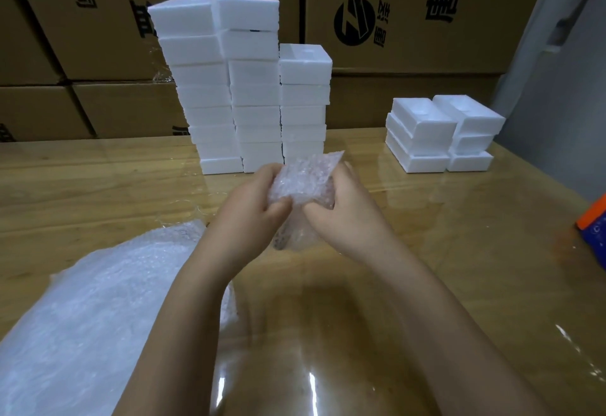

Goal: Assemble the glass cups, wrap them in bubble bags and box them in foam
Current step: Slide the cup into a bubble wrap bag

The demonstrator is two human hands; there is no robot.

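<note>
Head view: what do we hold?
— Our left hand (259,199) and right hand (337,205) each have a grip clamped on the bubble bag (305,176), held above the tabletop (459,218), in front of the foam boxes (255,87).
— Is a glass cup inside?
— We cannot tell; the wrap hides it.
— What could go wrong?
— If we pinch only film, a heavy cup may slide out an open end and strike the tabletop. A loose fold may also jam in the foam.
</note>
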